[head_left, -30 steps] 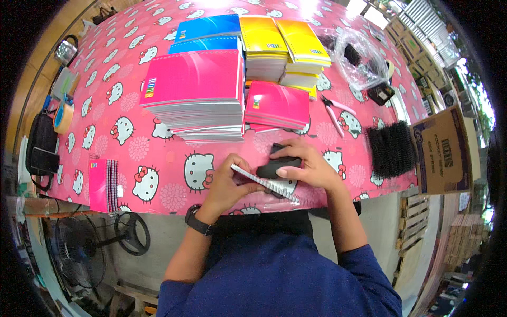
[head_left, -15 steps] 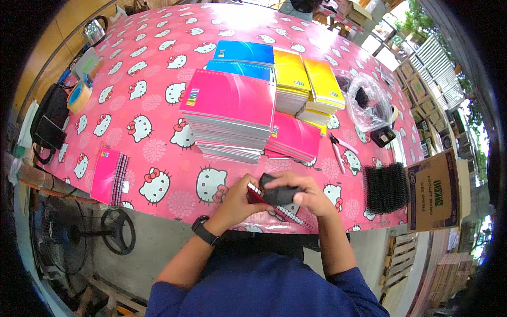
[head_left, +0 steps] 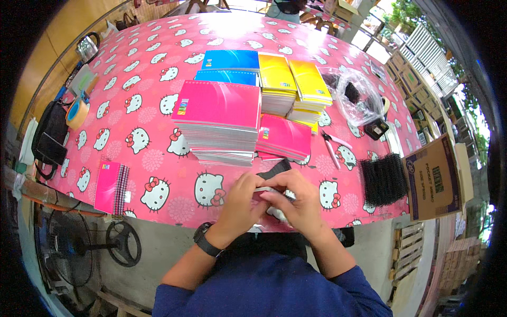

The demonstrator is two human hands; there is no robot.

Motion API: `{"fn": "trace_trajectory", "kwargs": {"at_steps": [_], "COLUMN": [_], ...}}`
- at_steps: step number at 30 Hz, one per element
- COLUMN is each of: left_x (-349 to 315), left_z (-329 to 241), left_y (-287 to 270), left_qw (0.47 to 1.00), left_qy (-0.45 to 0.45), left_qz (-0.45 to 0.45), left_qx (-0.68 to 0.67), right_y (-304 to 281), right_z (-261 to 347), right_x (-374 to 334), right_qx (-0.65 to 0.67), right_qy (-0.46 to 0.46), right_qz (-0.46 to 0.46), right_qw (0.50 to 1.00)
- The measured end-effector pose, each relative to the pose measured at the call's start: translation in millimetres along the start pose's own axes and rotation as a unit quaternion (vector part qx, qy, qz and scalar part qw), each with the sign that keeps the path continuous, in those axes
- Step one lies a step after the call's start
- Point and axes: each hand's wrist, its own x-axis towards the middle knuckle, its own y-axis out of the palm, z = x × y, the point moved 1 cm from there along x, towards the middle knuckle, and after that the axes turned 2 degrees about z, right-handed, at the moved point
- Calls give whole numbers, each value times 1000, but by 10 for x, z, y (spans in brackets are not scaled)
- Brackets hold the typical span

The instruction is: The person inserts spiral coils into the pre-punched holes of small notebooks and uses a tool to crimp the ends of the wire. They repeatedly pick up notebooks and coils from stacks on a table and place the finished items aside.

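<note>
My left hand (head_left: 238,203) and my right hand (head_left: 297,198) are closed together at the near edge of the table, over a small pink-covered notebook (head_left: 265,189) and a black spiral binding coil (head_left: 277,168). Both hands grip the notebook, and the fingers hide most of it. The coil sticks out past my fingers toward the stacks. A black watch sits on my left wrist. A tall stack of pink notebooks (head_left: 219,119) stands just beyond my hands, with a lower pink stack (head_left: 284,136) beside it.
The pink cartoon-cat tablecloth (head_left: 132,105) carries blue notebooks (head_left: 229,61), yellow notebook stacks (head_left: 293,84), a finished pink notebook (head_left: 111,187) at left, pliers (head_left: 331,148), a pile of black coils (head_left: 383,179), a clear plastic bag (head_left: 356,98), a tape roll (head_left: 77,113) and a cardboard box (head_left: 435,177).
My hands have drawn closer together over the notebook, which now shows less between the fingers. The head view has shifted slightly.
</note>
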Motion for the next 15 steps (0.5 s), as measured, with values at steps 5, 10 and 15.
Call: {"fn": "trace_trajectory", "kwargs": {"at_steps": [5,10,15], "left_x": [-30,-108,-245], "left_z": [-67,-90,-39], "left_y": [-125,-207,-313], "left_qw": [998,995,992], "left_qy": [10,-23,-53], "left_qz": [-40,-60,-80], "left_qx": [-52,-77,-86], "right_y": [22,72,140], "right_z": [36,88,160], "right_x": [-24,32,104], "right_qx": [24,-4,-20], "right_qy": [-10,-23,-63], "right_qz": [-31,18,85], "right_qw": [999,1000,994]}}
